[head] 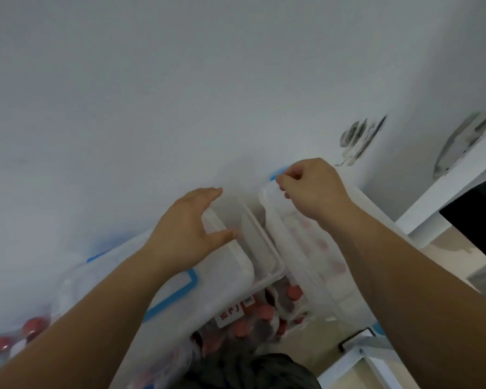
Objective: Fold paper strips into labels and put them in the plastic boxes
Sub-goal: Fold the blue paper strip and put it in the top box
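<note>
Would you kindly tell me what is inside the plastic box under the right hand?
Through the cloudy wall of the plastic box, a row of red caps shows; their containers are blurred, and the right hand covers the rest.

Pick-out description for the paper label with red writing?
Find the white wall, then the clear plastic boxes against it. Below the left hand, at the boxes' near end, sits the label: the only white slip with red characters, among round red caps.

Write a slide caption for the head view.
Left hand grips a blue-clipped clear plastic box while the right hand pinches the rim of the neighbouring translucent plastic box.
</note>
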Available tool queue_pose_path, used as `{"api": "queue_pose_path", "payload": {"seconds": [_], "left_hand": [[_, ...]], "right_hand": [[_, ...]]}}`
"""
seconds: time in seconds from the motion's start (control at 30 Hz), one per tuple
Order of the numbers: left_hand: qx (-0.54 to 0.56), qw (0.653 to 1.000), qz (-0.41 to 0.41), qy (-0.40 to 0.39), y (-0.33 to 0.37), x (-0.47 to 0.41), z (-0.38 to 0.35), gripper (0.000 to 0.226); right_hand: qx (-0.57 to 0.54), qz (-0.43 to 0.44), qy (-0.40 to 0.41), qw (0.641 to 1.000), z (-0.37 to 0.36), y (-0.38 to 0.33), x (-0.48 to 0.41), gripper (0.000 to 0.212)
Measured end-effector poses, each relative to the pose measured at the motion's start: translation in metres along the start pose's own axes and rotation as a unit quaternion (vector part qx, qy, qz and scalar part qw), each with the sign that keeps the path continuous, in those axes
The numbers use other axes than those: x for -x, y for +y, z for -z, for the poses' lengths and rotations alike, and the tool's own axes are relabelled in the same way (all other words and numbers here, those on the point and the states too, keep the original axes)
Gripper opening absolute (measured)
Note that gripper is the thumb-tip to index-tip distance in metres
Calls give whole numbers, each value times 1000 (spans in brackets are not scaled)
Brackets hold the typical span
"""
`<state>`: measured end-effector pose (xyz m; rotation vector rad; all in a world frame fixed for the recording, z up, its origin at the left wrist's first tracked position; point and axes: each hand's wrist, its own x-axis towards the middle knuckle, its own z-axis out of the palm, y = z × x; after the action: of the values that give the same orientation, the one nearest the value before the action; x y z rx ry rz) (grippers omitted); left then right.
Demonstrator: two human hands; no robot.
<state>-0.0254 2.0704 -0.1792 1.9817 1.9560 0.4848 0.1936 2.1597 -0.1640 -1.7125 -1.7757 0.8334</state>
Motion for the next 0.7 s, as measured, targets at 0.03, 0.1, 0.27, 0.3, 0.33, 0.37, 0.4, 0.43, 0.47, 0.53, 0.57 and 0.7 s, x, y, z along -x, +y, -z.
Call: {"api": "queue_pose_path", "payload": {"seconds": [0.03, 0.1, 0.27, 0.3, 0.33, 0.37, 0.4, 0.43, 0.47, 0.53, 0.57, 0.7], "left_hand": [[-7, 1000, 9, 10, -9, 9, 6, 83], [-24, 999, 35, 31, -29, 28, 19, 80], [-62, 991, 102, 62, -77, 78, 46, 77], [-73, 988, 114, 70, -86, 89, 51, 77], [-83, 985, 128, 76, -94, 99, 55, 77], [-94, 982, 144, 77, -103, 109, 58, 77], [-105, 979, 160, 76, -110, 119, 61, 77], [-115, 975, 172, 76, -117, 129, 62, 77], [-123, 973, 179, 77, -124, 138, 63, 77], [-130, 972, 184, 72, -135, 151, 63, 77], [-134, 972, 183, 64, -140, 156, 62, 78], [-120, 978, 169, 7, -156, 165, 56, 83]], "right_hand": [[14, 27, -2, 1000, -3, -16, 15, 23], [36, 64, -40, 996, -19, -39, 43, 23], [104, 76, -122, 984, -86, -46, 86, 50], [114, 68, -118, 984, -96, -44, 92, 54], [127, 59, -111, 984, -103, -43, 96, 55], [142, 51, -103, 983, -110, -43, 100, 56], [156, 45, -95, 982, -115, -43, 103, 55], [163, 40, -88, 982, -119, -45, 106, 53], [164, 35, -82, 982, -122, -46, 109, 52], [166, 24, -67, 984, -127, -50, 112, 50], [172, 16, -63, 983, -129, -53, 112, 50], [206, -29, -63, 976, -136, -58, 112, 54]]}}
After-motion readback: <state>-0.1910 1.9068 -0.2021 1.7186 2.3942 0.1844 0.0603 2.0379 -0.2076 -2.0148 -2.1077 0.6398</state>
